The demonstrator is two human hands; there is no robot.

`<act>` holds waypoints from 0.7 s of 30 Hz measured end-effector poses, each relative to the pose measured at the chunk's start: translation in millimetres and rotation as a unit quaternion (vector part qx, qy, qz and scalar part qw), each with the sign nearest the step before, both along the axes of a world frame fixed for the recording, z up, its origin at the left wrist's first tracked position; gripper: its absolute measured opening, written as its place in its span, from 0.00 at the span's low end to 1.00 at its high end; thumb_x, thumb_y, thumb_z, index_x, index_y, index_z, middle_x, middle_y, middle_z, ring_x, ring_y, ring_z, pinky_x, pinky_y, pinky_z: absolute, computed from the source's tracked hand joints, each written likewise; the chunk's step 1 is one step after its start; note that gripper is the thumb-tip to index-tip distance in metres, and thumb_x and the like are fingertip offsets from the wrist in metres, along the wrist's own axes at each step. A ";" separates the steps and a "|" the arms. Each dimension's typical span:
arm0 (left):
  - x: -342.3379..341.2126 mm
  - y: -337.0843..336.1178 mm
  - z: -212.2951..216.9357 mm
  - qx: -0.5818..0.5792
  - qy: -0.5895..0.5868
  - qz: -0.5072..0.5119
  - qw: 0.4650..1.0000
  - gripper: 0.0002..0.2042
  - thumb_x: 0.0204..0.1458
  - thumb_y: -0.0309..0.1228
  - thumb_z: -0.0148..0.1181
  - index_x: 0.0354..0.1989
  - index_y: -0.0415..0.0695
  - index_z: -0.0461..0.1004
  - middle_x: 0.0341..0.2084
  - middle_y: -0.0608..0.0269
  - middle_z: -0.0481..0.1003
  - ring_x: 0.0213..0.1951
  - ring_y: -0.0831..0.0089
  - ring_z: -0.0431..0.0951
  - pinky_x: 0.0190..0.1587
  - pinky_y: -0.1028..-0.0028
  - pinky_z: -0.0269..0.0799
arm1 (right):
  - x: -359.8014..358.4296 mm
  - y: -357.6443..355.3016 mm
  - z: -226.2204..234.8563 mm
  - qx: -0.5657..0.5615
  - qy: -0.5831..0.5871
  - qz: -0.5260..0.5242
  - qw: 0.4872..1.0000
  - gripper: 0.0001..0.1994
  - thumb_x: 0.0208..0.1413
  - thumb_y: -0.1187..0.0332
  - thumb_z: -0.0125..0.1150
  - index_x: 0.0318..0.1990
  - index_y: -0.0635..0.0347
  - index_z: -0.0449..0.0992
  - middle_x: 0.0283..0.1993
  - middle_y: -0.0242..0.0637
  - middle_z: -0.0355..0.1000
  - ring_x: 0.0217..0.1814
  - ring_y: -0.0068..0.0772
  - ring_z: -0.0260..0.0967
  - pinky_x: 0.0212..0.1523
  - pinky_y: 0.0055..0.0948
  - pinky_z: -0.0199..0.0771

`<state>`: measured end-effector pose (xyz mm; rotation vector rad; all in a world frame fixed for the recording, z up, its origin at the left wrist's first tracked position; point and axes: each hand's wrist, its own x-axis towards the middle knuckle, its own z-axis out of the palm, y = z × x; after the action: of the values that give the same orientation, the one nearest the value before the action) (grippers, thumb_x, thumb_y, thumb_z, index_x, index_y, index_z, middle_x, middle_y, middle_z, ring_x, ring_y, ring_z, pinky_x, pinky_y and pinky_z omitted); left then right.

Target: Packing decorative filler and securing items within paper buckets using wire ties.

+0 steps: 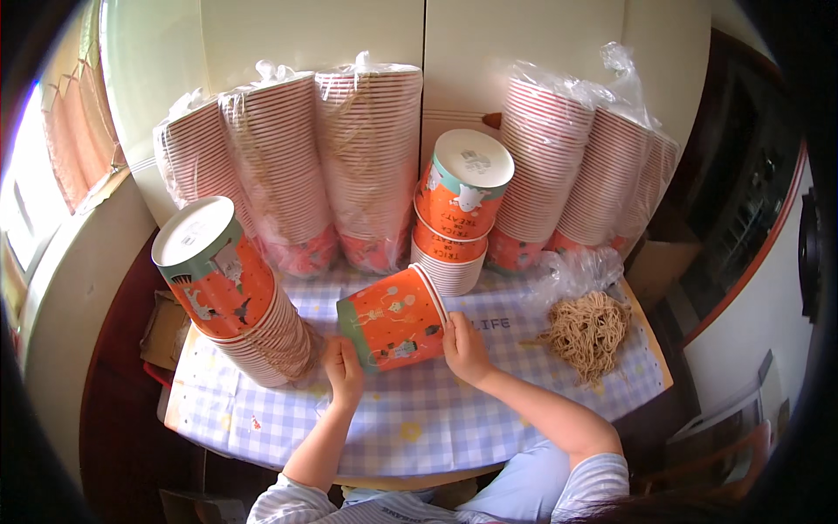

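An orange paper bucket (397, 321) with a green base band and printed cartoon figures lies tilted over the table, its white rim to the right. My right hand (467, 351) grips that rim, fingers partly behind it. At the green base end, my left hand (344, 374) is closed against the bucket; its fingertips are partly hidden. Left of it leans a stack of nested buckets (262, 345), with brown twine along its right side and an orange bucket (209, 271) upside down on top. To the right lies a tangled pile of brown twine (589, 336).
Several tall bucket stacks in clear plastic, such as one stack (371, 157), stand along the far side. An unwrapped upside-down stack (463, 210) is between them. Crumpled plastic (576, 271) lies by the twine. A blue checked cloth (489, 428) covers the table; a cardboard box (166, 327) sits left.
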<state>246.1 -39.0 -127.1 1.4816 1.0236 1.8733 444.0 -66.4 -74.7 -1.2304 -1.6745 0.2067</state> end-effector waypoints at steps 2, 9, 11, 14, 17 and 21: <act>4.2 -7.2 6.6 -0.037 0.032 -0.038 0.998 0.10 0.56 0.29 0.42 0.23 0.42 0.59 0.21 0.73 0.59 0.26 0.86 0.55 0.28 0.83 0.54 | 7.7 2.3 -1.6 -0.027 0.013 0.004 1.000 0.06 0.55 0.70 0.40 0.32 0.64 0.60 0.26 0.50 0.63 0.28 0.55 0.61 0.27 0.41 0.60; 9.9 -11.8 13.1 -0.080 -0.051 -0.127 0.987 0.08 0.54 0.28 0.43 0.23 0.42 0.60 0.21 0.74 0.58 0.26 0.86 0.55 0.28 0.83 0.53 | 15.4 4.8 4.7 -0.070 0.040 0.050 0.996 0.06 0.55 0.71 0.41 0.32 0.64 0.59 0.25 0.51 0.62 0.28 0.54 0.61 0.27 0.42 0.59; 9.0 -8.3 11.0 -0.094 -0.080 -0.122 0.985 0.08 0.53 0.28 0.45 0.24 0.42 0.60 0.21 0.74 0.59 0.26 0.86 0.55 0.29 0.84 0.52 | 17.6 6.0 1.8 -0.079 0.025 0.060 0.995 0.06 0.55 0.71 0.42 0.32 0.64 0.59 0.26 0.51 0.63 0.28 0.55 0.61 0.27 0.41 0.60; 5.5 0.3 5.7 -0.095 -0.118 -0.089 0.984 0.07 0.53 0.28 0.47 0.23 0.44 0.61 0.21 0.74 0.60 0.26 0.86 0.56 0.30 0.85 0.52 | 17.8 5.6 -0.6 -0.064 -0.012 0.072 0.995 0.05 0.55 0.71 0.42 0.33 0.65 0.59 0.28 0.51 0.63 0.30 0.54 0.62 0.30 0.40 0.61; 1.4 6.0 0.6 -0.105 -0.165 -0.101 0.975 0.07 0.52 0.28 0.48 0.23 0.45 0.61 0.21 0.75 0.61 0.26 0.86 0.57 0.31 0.85 0.52 | 14.8 4.8 6.7 -0.053 0.034 0.093 0.994 0.05 0.55 0.72 0.42 0.35 0.65 0.60 0.30 0.50 0.63 0.33 0.52 0.62 0.34 0.38 0.62; 2.4 4.9 2.3 -0.096 -0.172 -0.116 0.973 0.06 0.52 0.27 0.48 0.23 0.45 0.61 0.22 0.74 0.62 0.27 0.86 0.58 0.32 0.85 0.54 | 22.6 9.7 6.6 -0.011 0.030 0.040 0.999 0.06 0.55 0.72 0.41 0.37 0.65 0.60 0.33 0.49 0.63 0.35 0.51 0.62 0.36 0.36 0.61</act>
<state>248.6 -34.1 -124.8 1.0666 0.8028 1.7313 466.6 -56.7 -68.2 -1.1632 -1.6749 0.3094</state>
